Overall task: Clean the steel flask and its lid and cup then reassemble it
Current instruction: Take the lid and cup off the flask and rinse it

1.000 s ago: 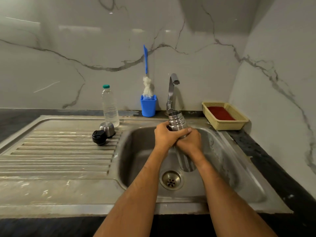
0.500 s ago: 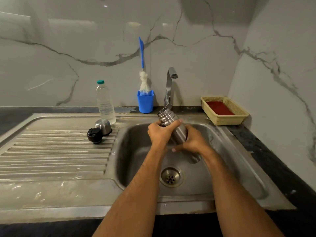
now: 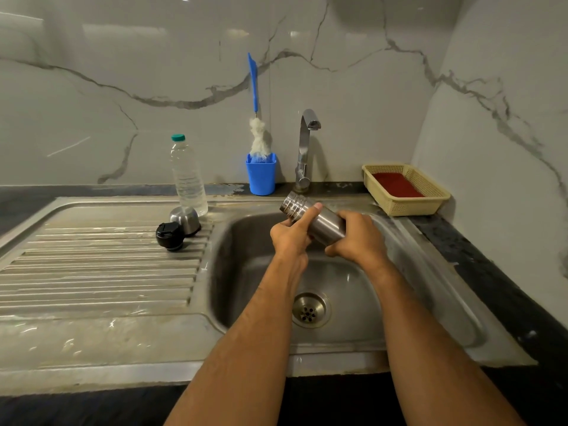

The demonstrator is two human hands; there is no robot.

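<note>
Steel flask [image 3: 316, 221] is held over the sink [image 3: 424, 269] basin, tipped well over, open threaded mouth pointing left and far, base toward the right. Left hand [image 3: 290, 236] grips it near the neck, thumb laid along the body. Right hand [image 3: 358, 238] wraps the lower body, fingers curled around it. Both hands hold the flask; neither is free.

Flask is disassembled. Black lid [image 3: 169, 236] sits on the ribbed drainboard [image 3: 98, 272] left of the basin, and the steel cup [image 3: 185, 219] stands mouth-down just beside it on the far side, touching or nearly so. Neither is in a hand.

Tap [image 3: 305, 149] shows no water stream. Can't tell if the flask is wet or if any liquid is coming out of the mouth. Bottle brush [image 3: 256, 130] stands in its blue holder [image 3: 261, 173] on the far tabletop, untouched now. Clear plastic bottle [image 3: 187, 173] stands behind the cup. Yellow basket [image 3: 405, 189] with something red inside sits far right.

Judgement on progress: early to middle stage. Taking apart is done. Flask body is being handled over the basin, probably a rinse, shake or pour-out, but whether it's cleaned can't be confirmed. Lid and cup show no sign either way of washing. Left to do, likely: finish the flask, wash lid and cup, then screw lid on and fit cup over it.
</note>
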